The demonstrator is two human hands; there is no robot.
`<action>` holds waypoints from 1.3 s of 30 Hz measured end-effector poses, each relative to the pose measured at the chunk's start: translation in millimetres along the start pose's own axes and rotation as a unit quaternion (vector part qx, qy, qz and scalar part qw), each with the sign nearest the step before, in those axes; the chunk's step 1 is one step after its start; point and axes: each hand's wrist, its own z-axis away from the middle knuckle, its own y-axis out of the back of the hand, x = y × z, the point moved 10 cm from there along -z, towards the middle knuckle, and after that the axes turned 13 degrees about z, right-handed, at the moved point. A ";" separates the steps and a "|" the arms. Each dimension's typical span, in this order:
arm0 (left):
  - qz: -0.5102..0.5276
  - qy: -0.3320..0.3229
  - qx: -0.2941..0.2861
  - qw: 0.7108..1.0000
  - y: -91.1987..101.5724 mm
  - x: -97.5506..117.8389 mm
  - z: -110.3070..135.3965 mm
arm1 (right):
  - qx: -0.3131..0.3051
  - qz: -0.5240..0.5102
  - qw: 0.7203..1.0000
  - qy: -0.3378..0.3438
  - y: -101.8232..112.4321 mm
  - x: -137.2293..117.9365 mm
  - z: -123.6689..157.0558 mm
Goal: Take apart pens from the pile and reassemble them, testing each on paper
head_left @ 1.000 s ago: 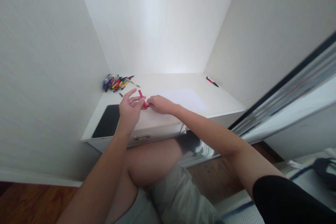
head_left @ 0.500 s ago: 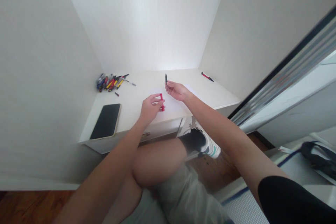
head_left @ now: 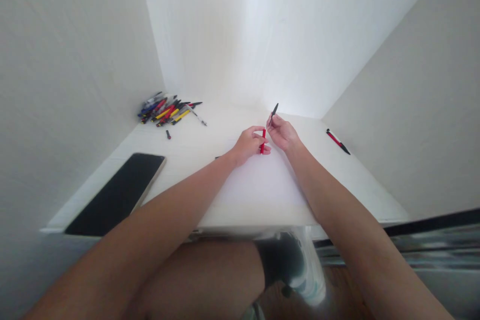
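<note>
Between the thumb and fingers of my left hand (head_left: 247, 145) is a short red pen barrel (head_left: 263, 141), held nearly upright. Just to its right, my right hand (head_left: 283, 132) pinches a slim black pen part (head_left: 275, 110) that tilts up and to the right. The two pieces are apart, a small gap between them. Beneath my hands lies a white sheet of paper (head_left: 258, 182) on the white desk. A small dark tip (head_left: 217, 158) of something shows beside my left wrist; the rest of it is hidden.
A pile of pens (head_left: 168, 110) lies at the back left, a small dark piece (head_left: 168, 134) in front of it. A black-screened phone (head_left: 116, 195) rests at the left edge. A red and black pen (head_left: 338, 142) lies by the right wall. Walls enclose the desk (head_left: 367, 185).
My view has tilted and come closer to the desk, so everything sits differently in the picture. Both hands keep their pieces; the black one now leans more to the right.
</note>
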 end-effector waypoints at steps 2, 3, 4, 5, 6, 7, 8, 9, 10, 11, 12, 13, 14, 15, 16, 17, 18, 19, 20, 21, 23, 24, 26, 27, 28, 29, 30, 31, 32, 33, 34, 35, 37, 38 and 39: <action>-0.003 0.020 -0.051 0.998 -3.8 -5.8 -4.8 | -0.013 0.004 1.000 -0.007 6.4 16.3 -12.5; -0.008 0.022 -0.063 0.998 -4.2 -6.3 -4.7 | -0.021 0.002 1.000 -0.012 7.6 23.4 -16.2; -0.009 0.018 -0.066 0.998 -3.7 -5.4 -4.0 | -0.029 -0.004 0.999 -0.017 7.4 28.9 -18.4; -0.011 0.026 -0.060 0.998 -2.3 -6.4 -2.9 | -0.037 -0.014 0.999 -0.016 5.8 31.9 -19.3; -0.015 0.030 -0.050 0.998 -0.6 -6.4 -1.8 | -0.045 -0.025 0.999 -0.013 3.2 32.8 -19.0; -0.019 0.026 -0.042 0.999 0.2 -5.0 -0.9 | -0.049 -0.035 0.998 -0.017 0.5 33.9 -17.9; -0.023 0.027 -0.040 0.999 -0.3 -4.6 -0.1 | -0.050 -0.043 0.998 -0.023 -2.1 34.4 -16.3; -0.022 0.026 -0.040 0.999 -1.0 -3.8 0.4 | -0.048 -0.048 0.997 -0.027 -4.3 33.7 -14.5; -0.018 0.025 -0.043 0.999 -1.8 -3.3 0.8 | -0.047 -0.051 0.997 -0.029 -6.5 32.2 -12.8; -0.012 0.026 -0.045 0.999 -2.3 -3.0 1.0 | -0.047 -0.055 0.997 -0.028 -8.3 29.8 -11.5; -0.004 0.025 -0.047 0.999 -2.2 -2.7 1.3 | -0.045 -0.059 0.997 -0.024 -8.9 26.8 -10.8; 0.003 0.025 -0.047 0.999 -1.7 -2.4 1.6 | -0.039 -0.063 0.997 -0.018 -8.2 23.8 -10.9; 0.007 0.025 -0.047 0.999 -1.0 -2.2 2.0 | -0.031 -0.067 0.997 -0.013 -6.0 21.1 -11.6; 0.008 0.024 -0.048 0.999 -0.2 -2.0 2.4 | -0.020 -0.070 0.997 -0.010 -3.0 19.2 -12.8; 0.008 0.023 -0.048 0.999 0.4 -1.8 2.8 | -0.011 -0.072 0.997 -0.009 0.3 18.2 -14.3; 0.007 0.023 -0.048 0.999 0.9 -1.7 3.1 | -0.007 -0.070 0.998 -0.009 2.6 17.8 -15.8; 0.005 0.023 -0.048 0.999 1.4 -1.8 3.1 | -0.009 -0.064 0.998 -0.008 3.5 17.7 -17.1; 0.005 0.024 -0.047 0.999 1.7 -1.9 3.0 | -0.018 -0.054 0.998 -0.006 2.6 17.9 -18.0; 0.007 0.024 -0.046 0.999 2.0 -1.8 2.6 | -0.029 -0.042 0.999 -0.002 0.5 18.2 -18.4; 0.010 0.024 -0.044 0.999 2.2 -1.7 2.1 | -0.041 -0.030 0.999 0.002 -2.5 18.7 -18.3; 0.016 0.025 -0.046 0.999 2.1 -1.4 0.9 | -0.061 -0.014 0.998 0.009 -9.2 20.0 -16.7; 0.018 0.025 -0.049 0.998 1.7 -1.3 0.4 | -0.066 -0.011 0.998 0.011 -12.0 20.5 -15.5; 0.019 0.025 -0.057 0.998 0.9 -1.4 -0.3 | -0.068 -0.014 0.998 0.012 -16.2 20.4 -12.7; 0.018 0.024 -0.062 0.998 0.5 -1.6 -0.3 | -0.066 -0.018 0.998 0.011 -17.5 19.8 -11.2; 0.018 0.021 -0.065 0.998 0.2 -1.2 -0.2 | -0.064 -0.022 0.998 0.009 -18.4 18.8 -9.4; 0.018 0.019 -0.066 0.998 0.2 -0.8 0.2 | -0.063 -0.026 0.998 0.006 -19.0 17.7 -7.5; 0.020 0.016 -0.064 0.998 0.4 -0.1 0.7 | -0.063 -0.028 0.998 0.000 -19.7 16.7 -5.3; 0.022 0.015 -0.061 0.998 0.4 0.5 1.6 | -0.066 -0.027 0.997 -0.006 -20.8 15.6 -2.9; 0.024 0.016 -0.057 0.998 0.3 1.2 2.6 | -0.071 -0.022 0.997 -0.013 -22.2 14.5 -0.3; 0.025 0.016 -0.054 0.998 0.0 2.2 3.8 | -0.079 -0.015 0.997 -0.020 -24.0 13.6 2.6; 0.024 0.017 -0.051 0.998 -0.5 3.2 5.0 | -0.090 -0.007 0.995 -0.029 -26.5 13.3 5.6; 0.023 0.018 -0.050 0.998 -1.3 4.2 6.0 | -0.105 0.002 0.994 -0.038 -29.6 13.6 8.6; 0.021 0.018 -0.051 0.998 -2.7 5.8 7.3 | -0.135 0.021 0.989 -0.055 -35.5 15.9 13.6; 0.022 0.017 -0.051 0.998 -3.0 6.4 7.4 | -0.143 0.028 0.988 -0.058 -36.9 17.2 14.9; 0.024 0.014 -0.050 0.998 -3.0 6.8 7.0 | -0.144 0.034 0.987 -0.057 -37.0 18.4 15.2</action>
